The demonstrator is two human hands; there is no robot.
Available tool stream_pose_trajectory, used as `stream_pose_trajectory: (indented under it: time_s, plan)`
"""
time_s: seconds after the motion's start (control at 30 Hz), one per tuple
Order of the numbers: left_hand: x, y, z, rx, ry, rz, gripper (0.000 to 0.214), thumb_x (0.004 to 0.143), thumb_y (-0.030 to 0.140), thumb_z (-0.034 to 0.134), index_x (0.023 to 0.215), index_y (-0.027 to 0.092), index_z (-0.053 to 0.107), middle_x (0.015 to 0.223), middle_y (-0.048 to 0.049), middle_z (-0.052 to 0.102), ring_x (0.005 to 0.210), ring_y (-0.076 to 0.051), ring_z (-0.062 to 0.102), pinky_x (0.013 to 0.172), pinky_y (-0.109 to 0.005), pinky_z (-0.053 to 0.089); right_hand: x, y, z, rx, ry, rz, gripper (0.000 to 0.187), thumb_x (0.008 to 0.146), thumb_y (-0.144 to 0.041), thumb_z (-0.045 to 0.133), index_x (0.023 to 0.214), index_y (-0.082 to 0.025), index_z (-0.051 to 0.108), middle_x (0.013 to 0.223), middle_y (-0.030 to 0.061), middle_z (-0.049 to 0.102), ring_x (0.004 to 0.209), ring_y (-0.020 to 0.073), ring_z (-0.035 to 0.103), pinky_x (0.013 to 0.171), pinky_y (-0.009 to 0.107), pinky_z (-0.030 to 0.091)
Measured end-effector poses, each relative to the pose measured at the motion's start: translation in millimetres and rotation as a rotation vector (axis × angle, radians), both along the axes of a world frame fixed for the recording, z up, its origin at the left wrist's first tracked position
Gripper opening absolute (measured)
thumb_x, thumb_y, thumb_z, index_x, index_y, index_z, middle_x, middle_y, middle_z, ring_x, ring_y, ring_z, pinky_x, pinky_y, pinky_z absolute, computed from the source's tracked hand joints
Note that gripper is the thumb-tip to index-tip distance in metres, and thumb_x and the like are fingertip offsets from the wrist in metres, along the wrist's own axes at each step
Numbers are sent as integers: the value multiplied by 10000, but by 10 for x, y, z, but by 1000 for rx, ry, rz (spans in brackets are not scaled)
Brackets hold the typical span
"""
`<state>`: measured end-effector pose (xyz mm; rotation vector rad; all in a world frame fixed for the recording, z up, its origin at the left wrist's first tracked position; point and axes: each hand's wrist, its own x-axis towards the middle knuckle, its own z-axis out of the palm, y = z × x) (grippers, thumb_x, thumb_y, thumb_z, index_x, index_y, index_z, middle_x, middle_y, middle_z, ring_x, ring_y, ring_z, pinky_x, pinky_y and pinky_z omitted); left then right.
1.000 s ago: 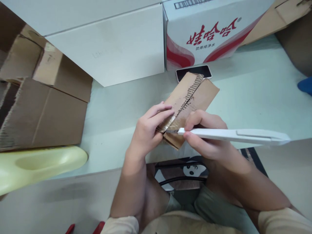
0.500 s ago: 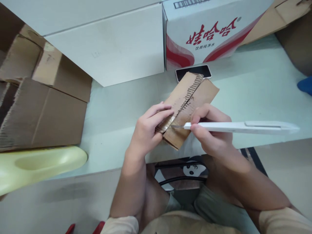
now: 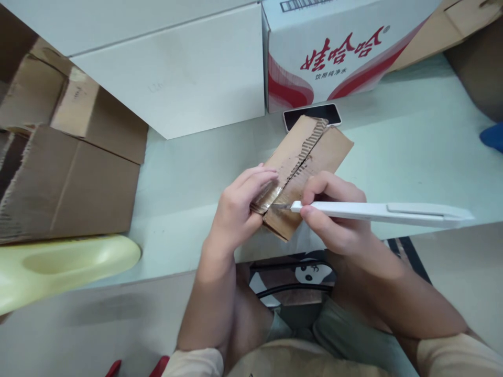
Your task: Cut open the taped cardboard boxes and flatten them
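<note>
A small brown cardboard box (image 3: 291,157) lies tilted across the table in front of me, a strip of tape along its seam. My left hand (image 3: 239,204) grips the box's near left end, fingers over the top and thumb at the side. In my right hand (image 3: 338,214) is a white utility knife (image 3: 377,210), pinched near its front between thumb and fingers. Its thin blade reaches the taped seam at the box's near end; how deep the tip goes I cannot tell. A phone (image 3: 312,116) lies just behind the box's far end.
Behind stand a white box (image 3: 176,84) and a white-and-red water carton (image 3: 326,57). Brown cardboard boxes (image 3: 90,173) fill the left side, with a pale yellow plastic object (image 3: 70,262) before them. A blue item (image 3: 492,138) shows at the right edge of the pale table (image 3: 424,162).
My right hand and the knife have shifted slightly left and down, bringing the blade further onto the seam at the near end. The box and my left hand stay nearly still.
</note>
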<state>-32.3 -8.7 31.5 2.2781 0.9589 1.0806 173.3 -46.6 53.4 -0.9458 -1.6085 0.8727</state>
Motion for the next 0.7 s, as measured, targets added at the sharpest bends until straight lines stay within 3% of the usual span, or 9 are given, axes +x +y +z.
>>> stream_pose_trajectory:
  time_s: [0.37,0.7]
  plan:
    - [6,9,19,33,5,-17,495,816,-46,550,1233,197,660,1294,-84,764,1270,-221,718,1200,-467,546,-3,-6,23,-63,3,-40,159,922,-223,687,811,-226,573,641,-57,529,539,93,415,509,266,301]
    - [15,7,7,3,-26,-29,448,828,-71,574,1199,156,679,1302,-128,754,1277,-199,706,1227,-428,518,-7,1,-10,-59,56,-50,150,939,-223,688,820,-230,597,677,-44,572,557,100,425,532,277,316]
